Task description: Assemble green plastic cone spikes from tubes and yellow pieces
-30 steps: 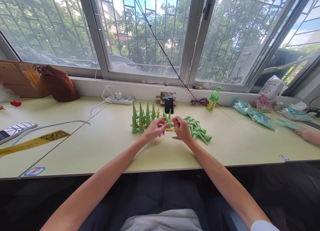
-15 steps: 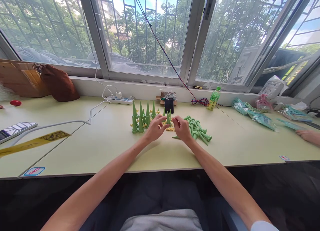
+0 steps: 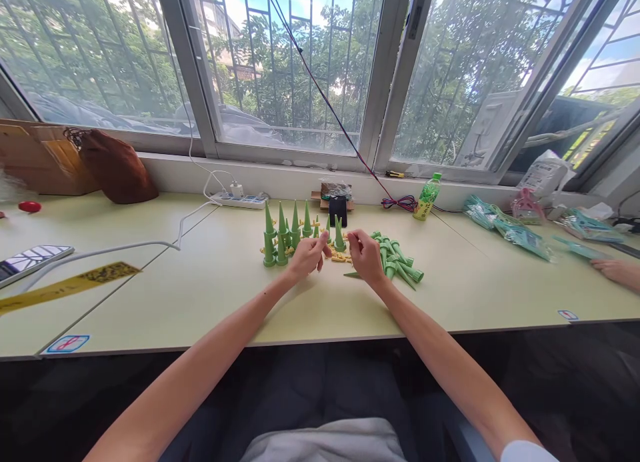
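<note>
A green plastic spike [image 3: 339,241] stands point up between my hands, apart from both. To its left, my left hand [image 3: 305,258] is closed, thumb pressed near the forefinger; whatever it may hold is too small to make out. On the other side, my right hand [image 3: 366,254] has its fingertips pinched together, and I cannot tell what is in them. Small yellow valve pieces [image 3: 341,257] lie in front of the spike. Left of my left hand, several green spikes with yellow pieces [image 3: 282,242] stand upright in rows.
A pile of green spikes [image 3: 395,255] lies beside my right hand. Behind are a black phone [image 3: 338,212], a power strip [image 3: 240,199] and a green drink bottle [image 3: 428,197]. Bagged items [image 3: 520,234] and another person's hand [image 3: 617,273] are at the right.
My left hand has let go of the green spike and drawn back slightly left. The spike now stands by itself. My right hand has barely moved.
</note>
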Available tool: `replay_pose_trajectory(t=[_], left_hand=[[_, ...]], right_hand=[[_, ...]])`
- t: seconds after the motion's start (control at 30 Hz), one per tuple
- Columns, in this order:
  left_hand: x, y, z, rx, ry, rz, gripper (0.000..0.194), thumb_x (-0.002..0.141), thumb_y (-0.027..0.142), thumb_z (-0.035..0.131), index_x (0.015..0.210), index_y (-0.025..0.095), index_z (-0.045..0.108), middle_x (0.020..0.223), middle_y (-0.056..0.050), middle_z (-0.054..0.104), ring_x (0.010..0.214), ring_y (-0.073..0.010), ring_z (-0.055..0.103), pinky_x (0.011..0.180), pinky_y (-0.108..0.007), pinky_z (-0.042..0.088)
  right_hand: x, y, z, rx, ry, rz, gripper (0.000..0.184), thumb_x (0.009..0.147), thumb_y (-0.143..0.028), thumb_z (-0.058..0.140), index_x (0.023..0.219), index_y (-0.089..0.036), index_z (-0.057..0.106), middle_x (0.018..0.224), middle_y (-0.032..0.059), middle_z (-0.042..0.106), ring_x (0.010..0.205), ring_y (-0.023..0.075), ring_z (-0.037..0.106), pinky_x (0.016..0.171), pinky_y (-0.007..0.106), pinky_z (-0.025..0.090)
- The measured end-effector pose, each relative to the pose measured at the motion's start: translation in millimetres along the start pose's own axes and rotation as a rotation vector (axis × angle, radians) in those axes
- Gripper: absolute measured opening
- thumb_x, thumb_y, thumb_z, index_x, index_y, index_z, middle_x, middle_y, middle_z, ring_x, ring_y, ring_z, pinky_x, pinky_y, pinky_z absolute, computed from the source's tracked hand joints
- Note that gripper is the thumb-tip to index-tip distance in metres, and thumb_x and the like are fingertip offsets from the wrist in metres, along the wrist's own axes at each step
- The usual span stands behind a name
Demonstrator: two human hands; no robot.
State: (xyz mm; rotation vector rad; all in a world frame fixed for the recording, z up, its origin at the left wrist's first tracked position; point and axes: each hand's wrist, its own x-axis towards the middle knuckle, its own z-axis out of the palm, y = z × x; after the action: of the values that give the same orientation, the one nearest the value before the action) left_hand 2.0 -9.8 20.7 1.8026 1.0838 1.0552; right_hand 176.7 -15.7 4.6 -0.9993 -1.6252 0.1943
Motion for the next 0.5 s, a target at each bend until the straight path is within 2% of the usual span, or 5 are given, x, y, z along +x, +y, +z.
replay_pose_trajectory(t=[0.07, 0.13, 0.37, 0.5], left_hand=[[-1.0, 0.4, -0.2, -0.075, -0.114, -0.073, 0.077, 0.092, 0.073, 0.028, 0.059, 0.013, 0.061, 0.038, -0.002, 0.047, 0.030, -0.0075, 0.034, 0.038, -0.022, 0.025], [-2.2, 1.4, 0.1, -0.108, -0.180, -0.100, 0.080, 0.091, 0.076, 0.027, 0.058, 0.012, 0.063, 0.036, -0.003, 0.045, 0.031, -0.0078, 0.035, 0.038, -0.022, 0.024], [-3.2, 5.0, -0.7, -0.125, -0.254, -0.134, 0.081, 0.090, 0.076, 0.031, 0.059, 0.011, 0.068, 0.032, 0.000, 0.034, 0.031, -0.0070, 0.026, 0.040, -0.023, 0.017], [-1.4, 0.0, -0.6, -0.158, -0.272, -0.117, 0.082, 0.088, 0.078, 0.032, 0.065, 0.009, 0.070, 0.049, -0.007, 0.057, 0.033, -0.0057, 0.029, 0.039, -0.024, 0.016]], right_hand=[[-0.2, -1.2, 0.0, 0.011, -0.012, -0.002, 0.034, 0.099, -0.044, 0.040, 0.080, -0.019, 0.055, 0.059, -0.0025, 0.047, 0.054, 0.0124, 0.042, 0.055, 0.024, 0.035], [-0.5, -2.4, 0.0, 0.022, -0.024, -0.006, 0.034, 0.099, -0.044, 0.040, 0.081, -0.019, 0.056, 0.059, -0.0025, 0.047, 0.054, 0.0122, 0.042, 0.055, 0.024, 0.035], [-1.0, -4.5, -0.6, 0.024, -0.061, -0.031, 0.031, 0.099, -0.040, 0.042, 0.081, -0.019, 0.056, 0.062, -0.0019, 0.050, 0.056, 0.0119, 0.043, 0.057, 0.024, 0.037], [-0.8, -5.0, -1.0, 0.038, -0.067, -0.039, 0.031, 0.098, -0.040, 0.042, 0.080, -0.019, 0.056, 0.062, -0.0020, 0.050, 0.055, 0.0116, 0.043, 0.056, 0.024, 0.037]])
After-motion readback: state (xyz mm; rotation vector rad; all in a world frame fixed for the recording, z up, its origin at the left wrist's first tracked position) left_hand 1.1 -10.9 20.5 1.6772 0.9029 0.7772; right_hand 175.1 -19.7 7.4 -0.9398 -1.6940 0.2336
